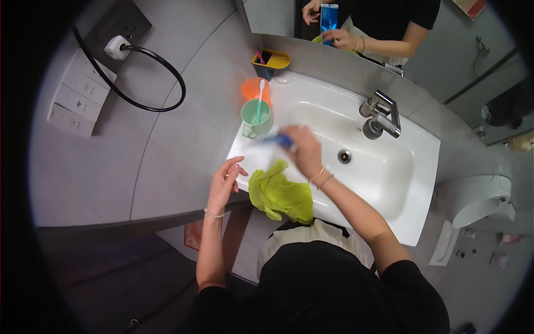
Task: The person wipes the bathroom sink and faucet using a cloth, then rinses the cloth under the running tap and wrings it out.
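My right hand (301, 149) grips a blue squeeze tube (282, 140) over the left side of the white sink (389, 214); motion smears the tube's far end. The mirror (356, 33) shows the tube more clearly. My left hand (225, 181), fingers loosely bent and apart, hovers empty by the sink's left front corner. Between my hands a lime green cloth (283, 192) drapes over the front edge. Just beyond the tube stands a mint green cup (250, 131) with a toothbrush (260, 100) leaning upright in it. Behind it is an orange cup (253, 88).
A metal faucet (384, 119) rises at the basin's back right, with the drain (345, 156) below. A yellow and dark blue holder (272, 62) sits at the back left corner. On the left are a plugged-in black cable (181, 89) and a switch panel (78, 94). A toilet (475, 197) stands right.
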### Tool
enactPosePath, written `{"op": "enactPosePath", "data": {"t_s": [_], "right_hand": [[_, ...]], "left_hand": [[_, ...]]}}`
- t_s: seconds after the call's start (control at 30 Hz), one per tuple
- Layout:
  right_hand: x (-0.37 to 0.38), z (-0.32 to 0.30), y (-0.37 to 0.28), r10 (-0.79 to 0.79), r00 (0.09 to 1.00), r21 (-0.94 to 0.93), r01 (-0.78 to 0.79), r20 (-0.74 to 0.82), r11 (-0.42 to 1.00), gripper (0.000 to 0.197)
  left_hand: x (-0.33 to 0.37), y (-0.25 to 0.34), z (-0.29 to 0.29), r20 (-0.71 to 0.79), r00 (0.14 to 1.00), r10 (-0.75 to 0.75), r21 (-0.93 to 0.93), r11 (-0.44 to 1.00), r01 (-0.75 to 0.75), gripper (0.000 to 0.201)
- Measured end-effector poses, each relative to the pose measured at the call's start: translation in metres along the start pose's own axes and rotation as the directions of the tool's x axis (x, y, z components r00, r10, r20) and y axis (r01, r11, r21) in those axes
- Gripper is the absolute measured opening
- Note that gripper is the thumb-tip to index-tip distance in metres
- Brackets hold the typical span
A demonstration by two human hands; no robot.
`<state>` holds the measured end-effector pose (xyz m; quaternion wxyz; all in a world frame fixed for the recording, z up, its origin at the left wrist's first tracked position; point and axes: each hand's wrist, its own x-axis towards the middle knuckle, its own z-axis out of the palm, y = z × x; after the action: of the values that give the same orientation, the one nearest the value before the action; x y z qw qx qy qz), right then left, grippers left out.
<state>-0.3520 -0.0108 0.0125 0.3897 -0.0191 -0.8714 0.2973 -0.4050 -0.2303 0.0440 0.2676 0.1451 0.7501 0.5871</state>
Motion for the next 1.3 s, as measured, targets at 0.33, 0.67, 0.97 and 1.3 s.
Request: {"op": "enactPosePath", "data": {"t_s": [0.33, 0.67, 0.97, 1.3], "right_hand": [[0.139, 0.059, 0.107, 0.424, 0.904, -0.039, -0.427, -0.059, 0.904, 0.049], [0.199, 0.113, 0.141, 0.334, 0.941, -0.279, -0.337, -0.058, 0.899, 0.059], [0.219, 0.081, 0.146, 0.284, 0.939, -0.474, -0.165, 0.192, 0.865, 0.06], [0.199, 0.073, 0.148, 0.262, 0.961, -0.467, -0.191, 0.092, 0.864, 0.043]], "left_hand": [[-0.043, -0.06, 0.036, 0.042, 0.976, -0.213, -0.207, 0.954, 0.217, 0.027], [-0.073, -0.084, 0.047, -0.134, 0.953, -0.273, -0.12, 0.959, 0.258, 0.021], [-0.073, -0.088, 0.066, -0.076, 0.957, -0.28, 0.054, 0.957, 0.284, 0.023], [-0.057, -0.091, 0.066, -0.139, 0.977, -0.161, 0.143, 0.973, 0.18, 0.022]]}}
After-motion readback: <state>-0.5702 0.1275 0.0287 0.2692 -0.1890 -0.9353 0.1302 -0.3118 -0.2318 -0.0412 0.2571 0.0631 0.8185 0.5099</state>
